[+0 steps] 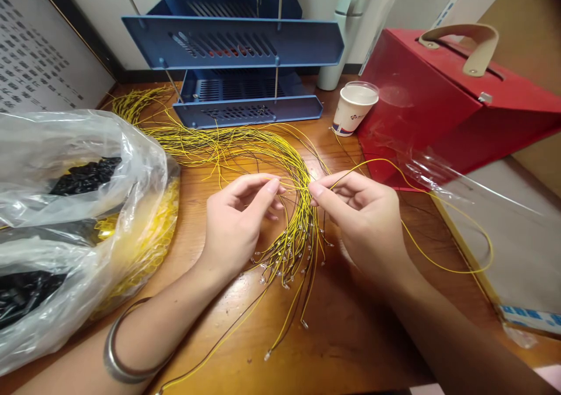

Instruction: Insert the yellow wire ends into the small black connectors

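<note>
My left hand (236, 219) is closed in a pinch, thumb against fingertip, on a thin yellow wire. Facing it, my right hand (363, 214) pinches yellow wire between thumb and forefinger. From the right hand a yellow wire (447, 202) loops out over the right side and back. Under and behind both fingertips runs a thick bundle of yellow and black wires (245, 141), curving from the back left toward me. Small clear LED-like tips (287, 260) end many of the wires. A few single wires stray toward the front edge.
A clear plastic bag (144, 144) with black and yellow pieces fills the left. Behind stands a blue tiered tray rack (236, 44). A paper cup (353, 111), a pale bottle (335, 50) and a red box (442, 120) with a beige handle occupy the back right.
</note>
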The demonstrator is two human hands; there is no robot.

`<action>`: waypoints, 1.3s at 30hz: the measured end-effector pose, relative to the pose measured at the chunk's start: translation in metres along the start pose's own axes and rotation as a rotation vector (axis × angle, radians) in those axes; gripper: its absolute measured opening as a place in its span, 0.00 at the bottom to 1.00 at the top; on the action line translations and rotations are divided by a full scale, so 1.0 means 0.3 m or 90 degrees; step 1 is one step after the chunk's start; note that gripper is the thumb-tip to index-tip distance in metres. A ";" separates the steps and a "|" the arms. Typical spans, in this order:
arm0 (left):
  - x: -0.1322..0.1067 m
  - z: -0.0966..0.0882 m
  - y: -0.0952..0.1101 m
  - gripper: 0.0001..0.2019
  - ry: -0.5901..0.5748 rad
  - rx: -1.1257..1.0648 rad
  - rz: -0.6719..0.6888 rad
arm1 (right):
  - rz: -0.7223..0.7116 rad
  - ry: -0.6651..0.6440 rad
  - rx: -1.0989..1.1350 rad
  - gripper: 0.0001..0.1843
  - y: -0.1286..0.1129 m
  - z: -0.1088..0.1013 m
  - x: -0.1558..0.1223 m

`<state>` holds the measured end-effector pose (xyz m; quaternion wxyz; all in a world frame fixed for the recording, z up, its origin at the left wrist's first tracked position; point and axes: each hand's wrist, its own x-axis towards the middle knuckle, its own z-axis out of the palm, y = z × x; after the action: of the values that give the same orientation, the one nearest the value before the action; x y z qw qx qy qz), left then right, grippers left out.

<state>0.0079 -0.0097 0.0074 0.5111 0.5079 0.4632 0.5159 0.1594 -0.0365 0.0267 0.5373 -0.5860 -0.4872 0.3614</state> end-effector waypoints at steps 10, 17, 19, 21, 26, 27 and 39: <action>-0.003 0.004 0.006 0.10 -0.002 -0.007 -0.007 | -0.002 0.011 -0.002 0.06 -0.007 -0.001 0.005; -0.006 0.000 0.011 0.09 -0.025 0.001 -0.001 | 0.012 -0.026 0.070 0.08 -0.002 -0.001 -0.001; -0.008 0.000 0.014 0.09 -0.037 0.004 -0.002 | 0.020 -0.064 0.070 0.11 -0.003 0.005 -0.002; -0.010 0.001 0.015 0.08 -0.056 0.008 0.000 | 0.024 -0.094 0.062 0.11 -0.007 0.011 -0.003; -0.013 0.004 0.014 0.07 -0.078 0.027 0.009 | -0.029 -0.075 -0.024 0.04 -0.013 0.017 -0.005; -0.014 0.005 0.014 0.07 -0.078 0.030 0.010 | -0.037 -0.070 -0.038 0.03 -0.013 0.017 -0.006; -0.016 0.003 0.022 0.05 -0.100 0.049 0.013 | -0.018 -0.028 -0.059 0.05 -0.010 0.011 -0.013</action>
<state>0.0082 -0.0147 0.0139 0.5209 0.5703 0.4361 0.4617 0.1547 -0.0395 0.0289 0.5038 -0.5949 -0.5236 0.3436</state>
